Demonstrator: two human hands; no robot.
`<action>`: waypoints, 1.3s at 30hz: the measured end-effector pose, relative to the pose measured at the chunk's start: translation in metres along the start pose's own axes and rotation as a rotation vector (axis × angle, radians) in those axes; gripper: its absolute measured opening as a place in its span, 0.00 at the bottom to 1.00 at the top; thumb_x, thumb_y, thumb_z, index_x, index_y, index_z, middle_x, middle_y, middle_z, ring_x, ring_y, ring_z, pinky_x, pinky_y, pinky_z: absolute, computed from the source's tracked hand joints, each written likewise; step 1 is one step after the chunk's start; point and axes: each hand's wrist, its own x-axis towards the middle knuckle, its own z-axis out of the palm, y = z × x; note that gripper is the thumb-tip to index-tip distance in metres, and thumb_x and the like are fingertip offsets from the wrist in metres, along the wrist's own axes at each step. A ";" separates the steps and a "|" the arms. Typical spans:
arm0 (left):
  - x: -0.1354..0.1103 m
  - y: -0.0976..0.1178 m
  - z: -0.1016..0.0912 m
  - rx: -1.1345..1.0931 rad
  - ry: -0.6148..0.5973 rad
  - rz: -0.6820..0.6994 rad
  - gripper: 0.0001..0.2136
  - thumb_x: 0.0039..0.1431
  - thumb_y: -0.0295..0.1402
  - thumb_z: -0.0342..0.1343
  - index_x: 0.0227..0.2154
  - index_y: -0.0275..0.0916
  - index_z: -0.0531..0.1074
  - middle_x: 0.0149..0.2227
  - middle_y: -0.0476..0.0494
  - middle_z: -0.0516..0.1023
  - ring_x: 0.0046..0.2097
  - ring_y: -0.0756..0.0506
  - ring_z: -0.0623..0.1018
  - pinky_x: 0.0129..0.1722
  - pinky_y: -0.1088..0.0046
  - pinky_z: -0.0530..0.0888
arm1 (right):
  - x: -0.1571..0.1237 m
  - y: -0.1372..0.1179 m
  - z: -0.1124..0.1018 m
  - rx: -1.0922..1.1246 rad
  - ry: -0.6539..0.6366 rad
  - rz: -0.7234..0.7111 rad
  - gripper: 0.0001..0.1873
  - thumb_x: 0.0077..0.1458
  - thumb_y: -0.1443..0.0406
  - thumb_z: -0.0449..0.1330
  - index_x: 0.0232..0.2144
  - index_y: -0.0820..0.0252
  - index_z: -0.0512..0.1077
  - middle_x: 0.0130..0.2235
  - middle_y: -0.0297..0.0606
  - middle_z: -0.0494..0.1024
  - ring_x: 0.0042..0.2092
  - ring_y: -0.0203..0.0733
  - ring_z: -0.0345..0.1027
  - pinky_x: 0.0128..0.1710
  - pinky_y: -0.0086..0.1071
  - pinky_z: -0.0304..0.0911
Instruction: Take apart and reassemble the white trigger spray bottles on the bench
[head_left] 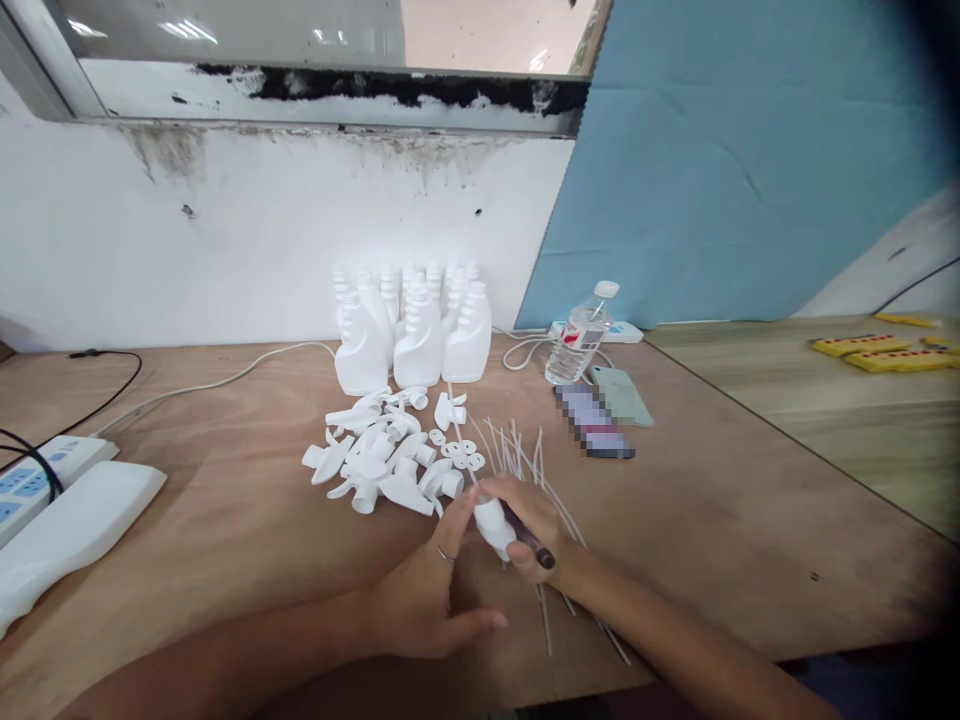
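My right hand (529, 510) is wrapped around a white trigger spray head (493, 528). A dark pen-like stick (529, 538) is in the same grip. From the sprayer's far end a thin white tube (461, 440) points away toward the bottles. My left hand (420, 595), wearing a ring, has its thumb spread apart and its fingers stretched to where the tube meets the sprayer; whether they press on it I cannot tell. Left of the hands lies a pile of white spray heads (382, 450), with small white washers (463, 455) beside it. Loose thin tubes (551, 490) lie beyond and under my right hand.
Several white bottles (418, 345) stand by the wall. Right of them are a water bottle (577, 335) and two phones (592, 420) (624, 395). A power strip (52, 475) and a long white plastic piece (82, 530) lie at left. Yellow items (892, 355) rest on the right-hand table.
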 end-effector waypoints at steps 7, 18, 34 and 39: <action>0.003 -0.002 0.001 -0.077 0.179 -0.015 0.33 0.61 0.29 0.52 0.64 0.52 0.41 0.63 0.38 0.54 0.63 0.40 0.58 0.62 0.55 0.57 | 0.005 0.004 -0.001 -0.089 -0.089 -0.184 0.32 0.64 0.48 0.38 0.48 0.68 0.67 0.27 0.42 0.72 0.27 0.42 0.65 0.25 0.34 0.61; 0.003 -0.002 -0.010 -0.339 0.069 0.096 0.25 0.55 0.36 0.57 0.53 0.46 0.55 0.38 0.44 0.62 0.36 0.47 0.64 0.37 0.70 0.64 | 0.008 0.024 -0.020 -0.469 -0.025 -0.391 0.18 0.59 0.72 0.50 0.50 0.58 0.71 0.44 0.44 0.77 0.52 0.46 0.68 0.52 0.47 0.65; 0.009 -0.010 -0.011 -0.874 0.130 -0.280 0.22 0.54 0.40 0.62 0.43 0.44 0.53 0.28 0.56 0.64 0.19 0.59 0.59 0.17 0.85 0.57 | 0.009 0.008 -0.005 -0.370 -0.302 -0.377 0.09 0.62 0.70 0.49 0.40 0.64 0.69 0.23 0.34 0.69 0.24 0.37 0.61 0.22 0.32 0.56; 0.014 -0.018 -0.011 -0.896 0.186 -0.343 0.18 0.56 0.43 0.58 0.38 0.41 0.56 0.24 0.54 0.70 0.15 0.54 0.69 0.11 0.84 0.60 | 0.004 0.008 -0.006 -0.425 -0.239 -0.387 0.09 0.60 0.69 0.55 0.43 0.61 0.70 0.21 0.30 0.65 0.22 0.35 0.59 0.21 0.32 0.52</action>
